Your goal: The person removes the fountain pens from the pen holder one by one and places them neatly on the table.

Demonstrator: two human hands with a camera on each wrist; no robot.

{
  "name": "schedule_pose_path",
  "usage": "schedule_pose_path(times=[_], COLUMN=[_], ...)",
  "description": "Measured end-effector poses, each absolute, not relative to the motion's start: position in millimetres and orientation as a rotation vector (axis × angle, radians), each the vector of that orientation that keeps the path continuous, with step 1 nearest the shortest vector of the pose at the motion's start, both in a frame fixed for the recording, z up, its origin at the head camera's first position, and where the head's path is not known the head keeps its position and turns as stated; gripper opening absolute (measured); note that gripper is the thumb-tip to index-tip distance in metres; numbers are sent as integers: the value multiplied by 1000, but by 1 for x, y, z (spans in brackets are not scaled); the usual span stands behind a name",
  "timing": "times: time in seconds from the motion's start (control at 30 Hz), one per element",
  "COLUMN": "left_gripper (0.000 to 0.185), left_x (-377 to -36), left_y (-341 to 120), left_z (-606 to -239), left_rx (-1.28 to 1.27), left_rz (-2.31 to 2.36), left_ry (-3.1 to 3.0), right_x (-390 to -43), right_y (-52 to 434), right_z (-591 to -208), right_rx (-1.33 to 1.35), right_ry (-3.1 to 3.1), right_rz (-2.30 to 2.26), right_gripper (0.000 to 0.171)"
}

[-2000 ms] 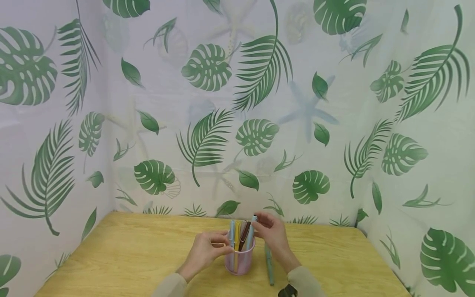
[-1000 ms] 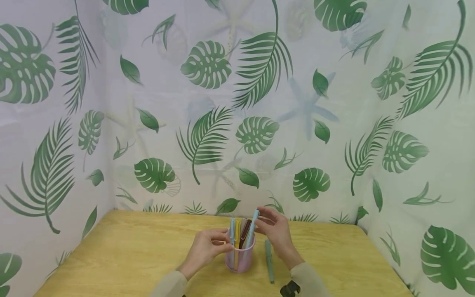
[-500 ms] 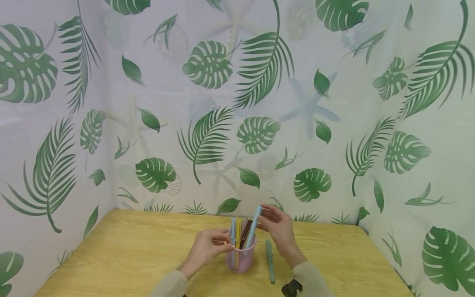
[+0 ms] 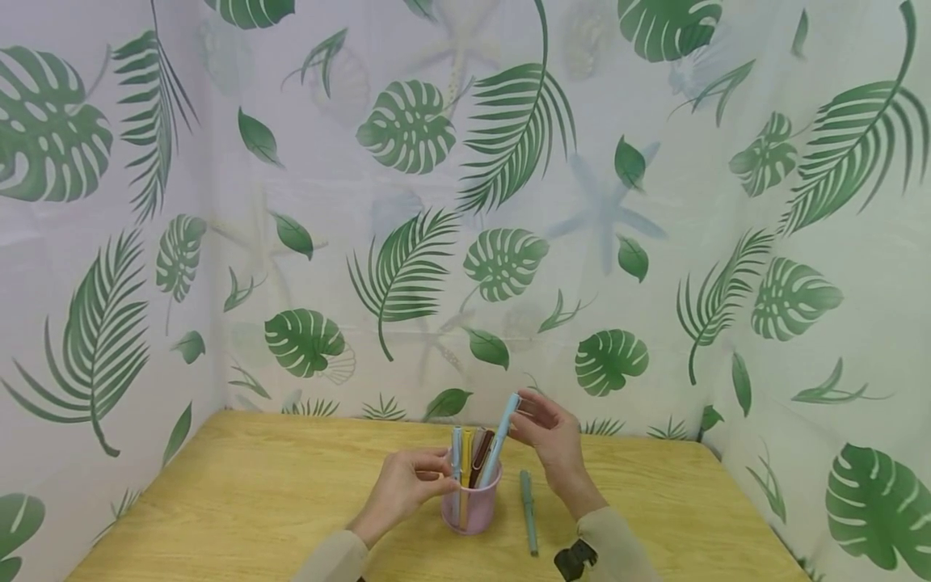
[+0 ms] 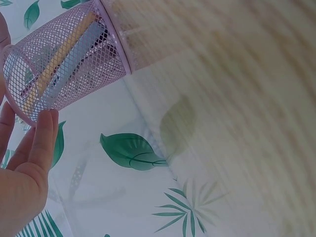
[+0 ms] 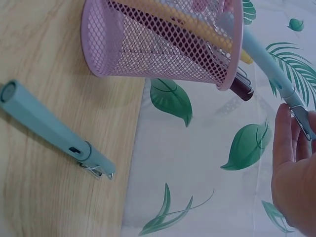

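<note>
A pink mesh pen holder [image 4: 478, 511] stands on the table, with my left hand [image 4: 404, 487] gripping it near the rim. In the left wrist view, fingers [image 5: 43, 138] press against the mesh close to the rim. My right hand [image 4: 554, 443] pinches a light blue pen [image 4: 503, 432] by its capped top end. That pen leans out to the right, its lower end still inside the holder, as the right wrist view also shows. Beside it in the holder are a yellow pen [image 4: 466, 453], a dark brown pen [image 4: 482, 454] and another light blue pen [image 4: 456, 449].
On the wood-patterned table [image 4: 276, 477], a teal green capped pen [image 4: 528, 513] lies to the right of the holder, below my right hand. Behind and at both sides hang white sheets [image 4: 436, 364] printed with green leaves. A dark band [image 4: 575, 559] is at my right sleeve.
My right hand has moved up and to the right, drawing the light blue pen partway up and tilting it further. My left hand stays at the holder.
</note>
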State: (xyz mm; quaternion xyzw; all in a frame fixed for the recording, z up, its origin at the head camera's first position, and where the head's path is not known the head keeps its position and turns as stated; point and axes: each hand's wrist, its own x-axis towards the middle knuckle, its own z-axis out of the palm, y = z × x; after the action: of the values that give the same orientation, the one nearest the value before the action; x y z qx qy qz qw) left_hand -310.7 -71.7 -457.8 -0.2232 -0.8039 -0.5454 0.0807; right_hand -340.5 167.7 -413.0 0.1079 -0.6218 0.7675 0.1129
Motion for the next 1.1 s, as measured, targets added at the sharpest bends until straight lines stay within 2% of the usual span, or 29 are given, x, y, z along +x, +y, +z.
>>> schedule_pose_path(times=[0.47,1.1], left_gripper=[7,5], left_x=[-311,-312], left_y=[-72,-73], left_z=[-460,-460], left_rx=[-667,-679], left_rz=[-1627,-1609], left_ry=[-2404,-2415], right_x=[-341,-340], right_y=[179,189], right_z=[-403,-409], right_rx=[291,262], right_ry=[-1784,-1880], right_rz=[2283,2224], right_gripper=[51,46])
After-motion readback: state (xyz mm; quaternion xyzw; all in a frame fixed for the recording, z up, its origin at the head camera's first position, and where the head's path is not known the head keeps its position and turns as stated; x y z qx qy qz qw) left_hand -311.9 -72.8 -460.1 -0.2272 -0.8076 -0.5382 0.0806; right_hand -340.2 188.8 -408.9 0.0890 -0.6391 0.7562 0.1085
